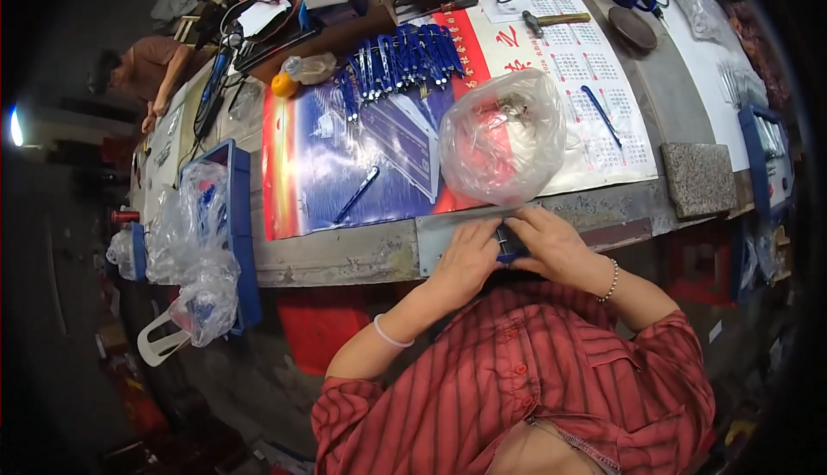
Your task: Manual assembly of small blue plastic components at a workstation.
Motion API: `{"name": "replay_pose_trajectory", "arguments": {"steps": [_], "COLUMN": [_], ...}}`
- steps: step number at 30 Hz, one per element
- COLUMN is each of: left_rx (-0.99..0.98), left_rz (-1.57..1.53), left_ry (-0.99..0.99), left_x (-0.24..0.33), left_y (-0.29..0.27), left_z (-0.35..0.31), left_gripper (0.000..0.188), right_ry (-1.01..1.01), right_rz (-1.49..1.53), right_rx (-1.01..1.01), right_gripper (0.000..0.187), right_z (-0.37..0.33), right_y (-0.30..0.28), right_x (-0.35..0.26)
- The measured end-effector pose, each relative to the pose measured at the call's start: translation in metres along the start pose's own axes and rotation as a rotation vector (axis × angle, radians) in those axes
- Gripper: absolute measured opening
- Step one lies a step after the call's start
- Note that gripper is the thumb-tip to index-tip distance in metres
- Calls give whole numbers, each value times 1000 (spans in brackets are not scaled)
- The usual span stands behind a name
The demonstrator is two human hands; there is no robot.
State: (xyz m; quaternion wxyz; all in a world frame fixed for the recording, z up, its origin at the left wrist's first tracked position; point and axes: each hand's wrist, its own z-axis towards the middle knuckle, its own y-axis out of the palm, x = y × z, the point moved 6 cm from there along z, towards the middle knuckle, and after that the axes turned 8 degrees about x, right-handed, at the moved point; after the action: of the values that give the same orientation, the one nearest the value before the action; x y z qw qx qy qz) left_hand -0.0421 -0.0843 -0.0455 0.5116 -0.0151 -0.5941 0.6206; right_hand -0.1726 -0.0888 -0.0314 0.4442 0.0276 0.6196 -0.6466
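Observation:
At the table's front edge, both my hands are bent around a small dark blue piece with a thin metal bit on it. My left hand presses its fingers together on the left side of it. My right hand closes on it from the right, thumb toward the left hand. Fingers hide most of the piece, so its kind does not show. Beneath the hands lies a grey metal plate. Just beyond them sits a clear plastic bag with small metal-looking parts inside.
A row of slim blue pen-like pieces lies on a calendar sheet; one loose piece is at left, another at right. A hammer, a stone block, a blue crate and a co-worker surround this.

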Motion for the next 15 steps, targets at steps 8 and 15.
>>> {"name": "replay_pose_trajectory", "arguments": {"steps": [8, 15], "left_rx": [6, 10], "left_rz": [-3, -51], "left_ry": [2, -13], "left_x": [3, 3], "left_y": [-4, -5], "left_z": [1, 5], "left_gripper": [25, 27], "right_ry": [-3, 90], "right_rz": [38, -178], "right_rx": [49, 81], "right_gripper": [38, 32], "right_z": [22, 60], "right_y": [-11, -4], "right_x": [13, 39]}}
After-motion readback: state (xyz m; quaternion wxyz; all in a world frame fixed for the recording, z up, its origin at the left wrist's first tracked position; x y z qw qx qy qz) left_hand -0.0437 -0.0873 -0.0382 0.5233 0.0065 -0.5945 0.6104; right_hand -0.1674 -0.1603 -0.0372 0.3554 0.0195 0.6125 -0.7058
